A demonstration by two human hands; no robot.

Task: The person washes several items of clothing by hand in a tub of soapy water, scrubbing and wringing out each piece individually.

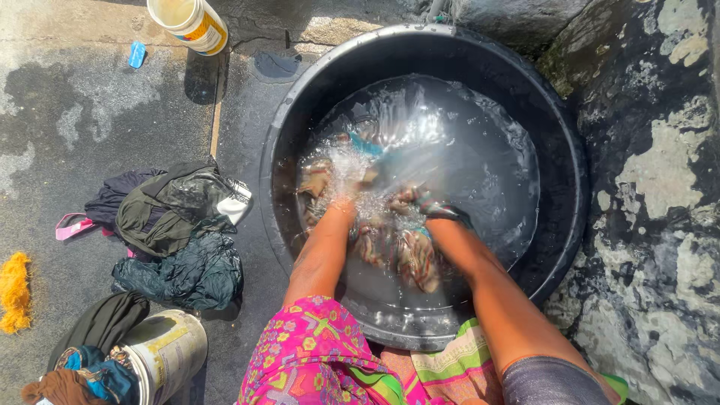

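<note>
Wet concrete floor (97, 112) all around, and I'm looking down into a black tub (300, 97) of splashing water. Left hand (341, 199) is under the foam, fingers hidden, so I cannot tell their state. Right hand (424, 206) grips the patterned wet cloth (409, 251), fingers closed around it, bunched just below both hands. Dark clothes pile (176, 232) lies well left of them.

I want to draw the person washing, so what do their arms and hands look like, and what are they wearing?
Both forearms are bare, with no sleeves over them and no bracelets or watch that I can see. The left hand and right hand are wet and partly hidden in the splashing water, so rings cannot be told. By the right elbow sits a grey cloth edge. Bright pink patterned clothing shows below.
</note>
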